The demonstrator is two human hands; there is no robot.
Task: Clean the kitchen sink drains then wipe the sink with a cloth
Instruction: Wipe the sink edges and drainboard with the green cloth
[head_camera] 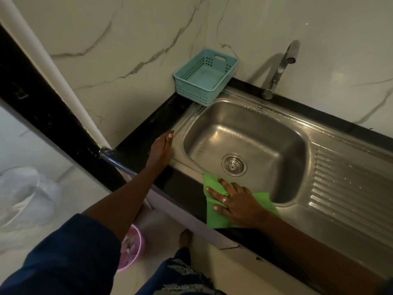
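The left hand [162, 150] is laid flat, fingers straight and together, on the bench [148, 126] at the left rim of the sink [265, 133], with a blue basket [204, 77] beyond its fingertips. The right hand [236, 201] is spread and pressed onto the green cloth [214, 218] on the sink's front rim. The drain [234, 165] lies just beyond its fingers.

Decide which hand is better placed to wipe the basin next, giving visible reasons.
Right. The right hand presses the green cloth on the sink rim near the drain; the left hand rests empty at the sink's left edge.
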